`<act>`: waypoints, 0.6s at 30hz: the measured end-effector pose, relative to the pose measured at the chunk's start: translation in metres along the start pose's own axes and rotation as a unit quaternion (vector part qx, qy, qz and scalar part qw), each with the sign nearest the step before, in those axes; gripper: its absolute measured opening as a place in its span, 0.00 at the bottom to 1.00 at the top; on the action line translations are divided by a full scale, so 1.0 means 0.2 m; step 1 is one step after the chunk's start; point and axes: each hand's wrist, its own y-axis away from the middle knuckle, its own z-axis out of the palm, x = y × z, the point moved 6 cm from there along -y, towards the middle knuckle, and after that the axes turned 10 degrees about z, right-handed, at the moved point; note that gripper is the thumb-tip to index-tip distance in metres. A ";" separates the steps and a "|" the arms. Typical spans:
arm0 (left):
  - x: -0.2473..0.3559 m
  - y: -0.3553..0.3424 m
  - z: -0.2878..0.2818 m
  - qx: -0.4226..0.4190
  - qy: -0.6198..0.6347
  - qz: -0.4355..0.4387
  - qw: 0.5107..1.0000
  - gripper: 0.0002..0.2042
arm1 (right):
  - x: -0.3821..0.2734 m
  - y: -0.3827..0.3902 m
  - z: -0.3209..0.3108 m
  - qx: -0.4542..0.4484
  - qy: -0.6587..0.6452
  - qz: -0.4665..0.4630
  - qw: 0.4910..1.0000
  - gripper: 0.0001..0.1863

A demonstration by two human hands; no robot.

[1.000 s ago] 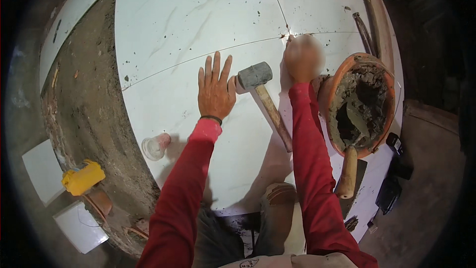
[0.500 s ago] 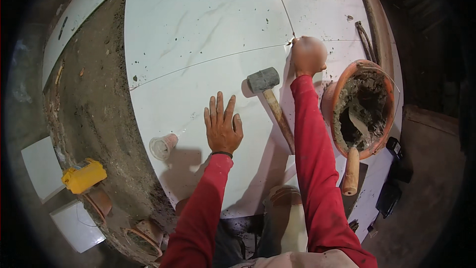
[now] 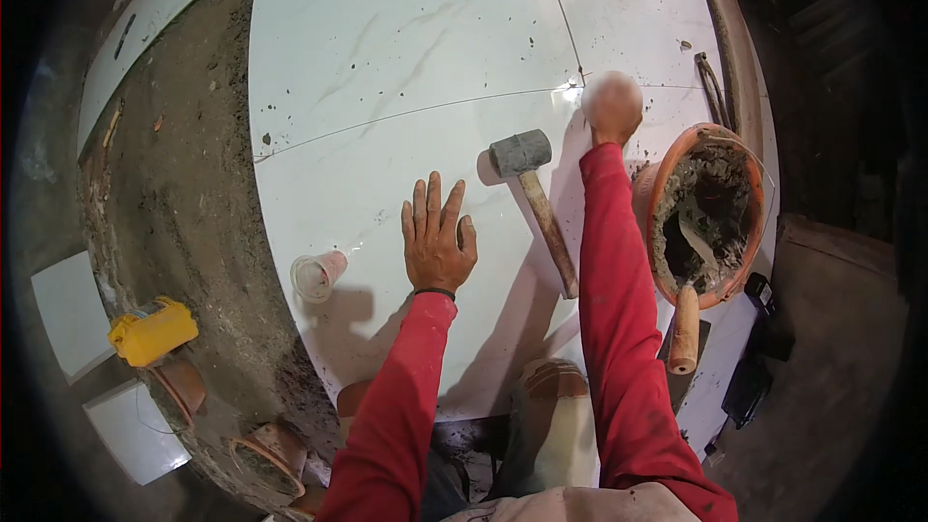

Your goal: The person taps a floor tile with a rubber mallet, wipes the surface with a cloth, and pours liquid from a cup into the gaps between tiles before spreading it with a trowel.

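My left hand lies flat on a white marbled tile, fingers spread and nothing in it. My right hand is by the corner where the tile joints meet; a blur covers it, so its fingers cannot be made out. A small thin brownish piece stands at that corner, just left of the hand. Between my arms lies a rubber mallet with a grey head and wooden handle, touched by neither hand. Left of my left hand, a clear plastic cup rests on its side.
An orange bucket of wet mortar stands right of my right arm, a wooden-handled trowel leaning in it. Pincers and a wooden plank lie beyond. At left runs a mortar strip, with a yellow object near its edge.
My right hand has shifted slightly right, off the tile corner, uncovering the small piece there. My left hand stays flat on the tile. The whole view has shifted a little.
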 end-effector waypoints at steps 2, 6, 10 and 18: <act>-0.01 0.01 -0.01 0.001 0.000 0.000 1.000 0.27 | -0.01 0.08 -0.01 0.015 0.011 -0.093 0.995 0.12; 0.00 0.02 0.01 -0.001 0.004 0.002 1.000 0.27 | 0.02 0.27 -0.06 0.056 0.110 -0.250 0.960 0.15; -0.01 0.02 -0.01 0.001 0.000 0.001 1.000 0.27 | 0.03 0.37 0.00 0.066 0.260 -0.313 0.911 0.24; 0.04 -0.01 0.00 0.025 0.003 0.012 1.000 0.27 | 0.01 0.36 0.01 0.052 0.342 -0.341 0.874 0.24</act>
